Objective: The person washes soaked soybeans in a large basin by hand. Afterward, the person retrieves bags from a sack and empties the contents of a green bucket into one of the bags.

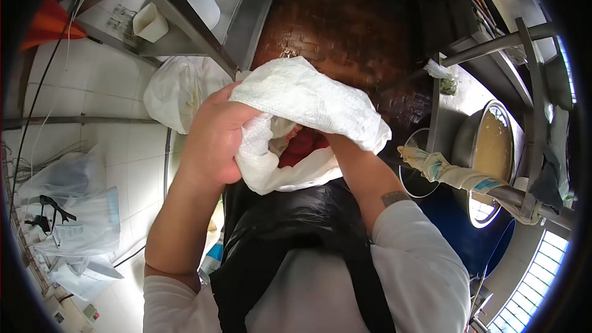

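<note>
A white woven sack (308, 92) with its rim rolled back is held open in front of my body. My left hand (222, 139) grips the sack's left rim, its fingers partly hidden by the folds. My right forearm (364, 176) reaches over the right rim and down into the mouth. The right hand itself is hidden inside, so its fingers do not show. Down in the sack, red contents (302, 148) are visible, too shaded to name.
A metal shelf (179, 12) with white containers stands at upper left, with a stuffed white bag (179, 92) below it. On the right are a large metal pot (493, 142) of tan contents, a cloth-wrapped bar (456, 172) and a blue barrel (475, 240). Brown tiled floor (320, 18) lies ahead.
</note>
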Tool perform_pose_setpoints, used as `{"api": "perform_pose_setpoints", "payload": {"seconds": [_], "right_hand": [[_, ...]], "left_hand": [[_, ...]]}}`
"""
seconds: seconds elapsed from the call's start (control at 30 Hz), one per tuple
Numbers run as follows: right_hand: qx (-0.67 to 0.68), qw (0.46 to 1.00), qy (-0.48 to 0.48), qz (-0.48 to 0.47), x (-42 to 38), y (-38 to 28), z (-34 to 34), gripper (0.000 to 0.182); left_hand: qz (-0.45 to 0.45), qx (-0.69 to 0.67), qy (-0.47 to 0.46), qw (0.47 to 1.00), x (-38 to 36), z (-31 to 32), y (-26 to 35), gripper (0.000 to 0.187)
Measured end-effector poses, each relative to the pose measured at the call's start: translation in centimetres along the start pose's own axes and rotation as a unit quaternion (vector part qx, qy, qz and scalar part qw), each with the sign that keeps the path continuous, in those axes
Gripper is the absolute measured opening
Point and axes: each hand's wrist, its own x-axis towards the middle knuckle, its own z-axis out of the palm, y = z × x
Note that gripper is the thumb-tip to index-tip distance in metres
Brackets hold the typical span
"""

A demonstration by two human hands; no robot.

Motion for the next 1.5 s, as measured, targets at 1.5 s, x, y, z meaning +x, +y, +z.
{"api": "perform_pose_setpoints", "payload": {"seconds": [1.5], "right_hand": [[-0.652,0.735,-0.132,-0.13,13.4,30.9,4.3,0.047]], "left_hand": [[0.074,0.559,-0.121,0.817,25.5,-7.8,-23.0,0.024]]}}
